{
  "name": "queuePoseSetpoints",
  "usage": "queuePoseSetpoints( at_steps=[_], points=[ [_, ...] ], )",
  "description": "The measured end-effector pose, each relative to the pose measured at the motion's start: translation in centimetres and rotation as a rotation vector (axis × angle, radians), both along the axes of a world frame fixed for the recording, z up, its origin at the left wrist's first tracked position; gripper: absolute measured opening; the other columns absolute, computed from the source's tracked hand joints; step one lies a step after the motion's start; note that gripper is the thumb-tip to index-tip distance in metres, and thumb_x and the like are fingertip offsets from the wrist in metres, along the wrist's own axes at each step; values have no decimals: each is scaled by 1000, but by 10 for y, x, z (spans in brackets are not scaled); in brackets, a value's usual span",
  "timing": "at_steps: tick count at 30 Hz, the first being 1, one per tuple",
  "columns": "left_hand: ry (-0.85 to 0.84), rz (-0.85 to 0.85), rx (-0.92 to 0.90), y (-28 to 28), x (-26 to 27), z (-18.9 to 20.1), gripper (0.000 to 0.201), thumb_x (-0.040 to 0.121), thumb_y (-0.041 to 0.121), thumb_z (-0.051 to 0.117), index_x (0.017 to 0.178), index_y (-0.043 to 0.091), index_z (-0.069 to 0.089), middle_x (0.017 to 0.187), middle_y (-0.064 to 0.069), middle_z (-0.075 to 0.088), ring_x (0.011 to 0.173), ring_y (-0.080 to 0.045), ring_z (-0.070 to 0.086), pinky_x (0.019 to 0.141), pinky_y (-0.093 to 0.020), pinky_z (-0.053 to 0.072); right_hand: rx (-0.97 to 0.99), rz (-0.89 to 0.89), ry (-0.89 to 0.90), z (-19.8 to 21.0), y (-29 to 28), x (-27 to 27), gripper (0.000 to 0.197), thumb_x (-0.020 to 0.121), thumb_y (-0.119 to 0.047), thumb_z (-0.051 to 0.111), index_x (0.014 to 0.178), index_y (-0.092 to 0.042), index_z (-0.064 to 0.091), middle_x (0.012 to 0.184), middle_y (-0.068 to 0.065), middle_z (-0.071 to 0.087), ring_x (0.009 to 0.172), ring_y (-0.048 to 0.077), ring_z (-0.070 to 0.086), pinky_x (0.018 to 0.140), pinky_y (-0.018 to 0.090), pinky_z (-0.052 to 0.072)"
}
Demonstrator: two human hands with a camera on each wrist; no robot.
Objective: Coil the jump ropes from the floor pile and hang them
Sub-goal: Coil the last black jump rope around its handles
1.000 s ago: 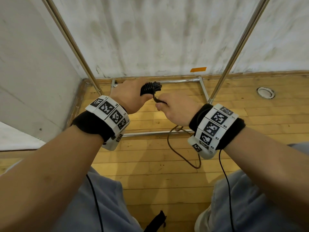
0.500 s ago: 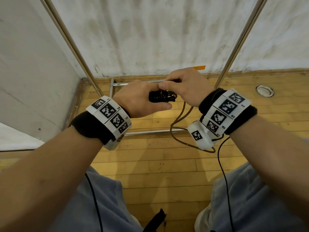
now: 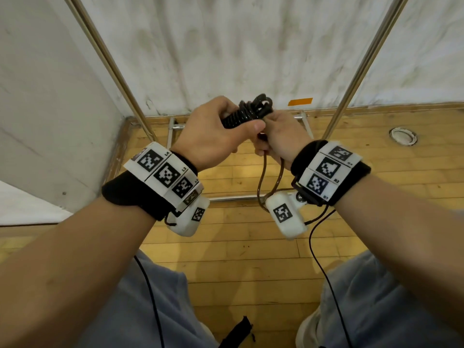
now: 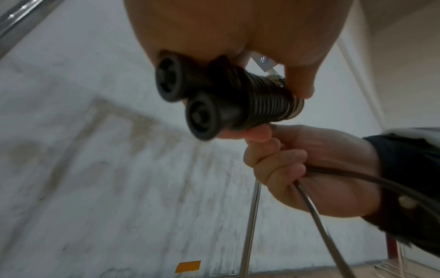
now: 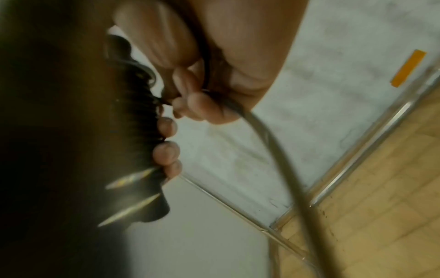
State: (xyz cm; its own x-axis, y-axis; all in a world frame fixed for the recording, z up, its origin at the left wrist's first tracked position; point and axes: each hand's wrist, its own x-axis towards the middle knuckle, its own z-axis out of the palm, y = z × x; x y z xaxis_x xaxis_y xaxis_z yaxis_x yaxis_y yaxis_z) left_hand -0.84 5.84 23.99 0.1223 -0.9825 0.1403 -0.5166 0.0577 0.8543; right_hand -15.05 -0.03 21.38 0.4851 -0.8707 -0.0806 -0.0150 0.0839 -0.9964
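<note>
My left hand (image 3: 216, 131) grips two black jump rope handles (image 3: 241, 116) side by side, with brown cord wound tightly round them. Their round end caps (image 4: 202, 120) face the left wrist camera. My right hand (image 3: 278, 136) sits just right of the handles and holds the loose cord (image 3: 261, 177) in its curled fingers (image 4: 276, 161). A short loop of cord hangs below that hand to about wrist height. In the right wrist view the cord (image 5: 273, 146) runs out of the fist, and the wound handles (image 5: 133, 131) show dark at left.
A metal rack frame stands ahead: two slanted poles (image 3: 351, 91) and floor bars (image 3: 236, 197) on the wooden floor. White walls meet in the corner at left. An orange tape strip (image 3: 300, 101) marks the wall. A round floor fitting (image 3: 403, 136) lies right. My knees fill the bottom.
Both hands have risen toward the wall. The right hand went over the handles and back down beside them. The hanging loop of cord has grown shorter.
</note>
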Motion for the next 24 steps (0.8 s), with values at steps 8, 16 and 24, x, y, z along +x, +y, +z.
queuePoseSetpoints(
  at_steps=[8, 16, 24],
  points=[
    [-178, 82, 21, -9, 2, -7, 41, 80, 53, 67, 91, 17, 49, 84, -1, 67, 72, -18, 65, 64, -41, 54, -401, 102, 546, 5, 15, 12, 16, 97, -13, 42, 99, -13, 57, 78, -3, 64, 75, 12, 61, 69, 23, 50],
    [-416, 138, 34, -18, 14, -12, 38, 88, 52, 57, 100, 19, 42, 77, 12, 51, 67, -6, 51, 54, -24, 39, -385, 40, 498, -3, 22, 21, 20, 100, -17, 38, 88, -15, 53, 67, -9, 48, 60, 8, 45, 53, 18, 35],
    [-647, 148, 50, -21, 17, -27, 49, 88, 59, 51, 112, 17, 46, 84, 5, 53, 73, -19, 54, 60, -33, 46, -470, 50, 701, -3, 14, 15, 30, 98, -22, 39, 88, -8, 63, 62, -5, 51, 53, 8, 45, 41, 9, 32]
  ],
)
